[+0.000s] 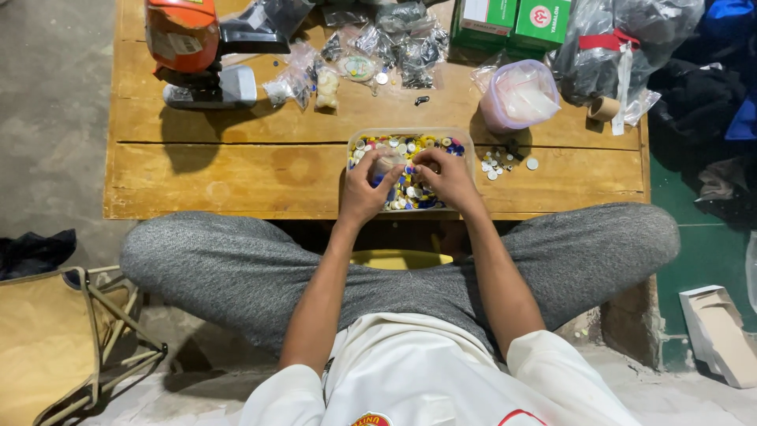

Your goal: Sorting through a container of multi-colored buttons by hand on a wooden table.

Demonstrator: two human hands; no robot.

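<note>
White cloth of a shirt (pixel 410 379) is being seen nearest the lens, with grey trousers (pixel 252 268) spread wide on crossed legs beyond it. Both bare forearms are being stretched forward over the knees to a low wooden table (pixel 236 170) of yellowish planks, which is being stood on a grey concrete floor (pixel 47 118).

A clear plastic tub (pixel 465 142) is being kept at the near edge of the table, and it is being filled with many small buttons (pixel 402 146) of white, yellow and blue; they are too many and too small to be counted. The left hand (pixel 364 185) is being held over the tub with its fingers (pixel 388 175) curled and pinched together on something small and pale, though what exactly is being grasped cannot be told. The right hand (pixel 448 177) is being held just beside it, fingers bent down into the buttons and touching them; whether one is being gripped cannot be told.

One loose scatter of pale buttons (pixel 501 164) is being left on the wood just right of the tub. Behind it one round lidded container (pixel 519 95) is being seen, and two green boxes (pixel 512 22) at the far edge. One orange and grey machine (pixel 193 47) is being stood at the far left, several small clear bags (pixel 394 43) between, and one roll of tape (pixel 604 108) at the right. One folding stool (pixel 71 339) is being kept on the floor at the left.
</note>
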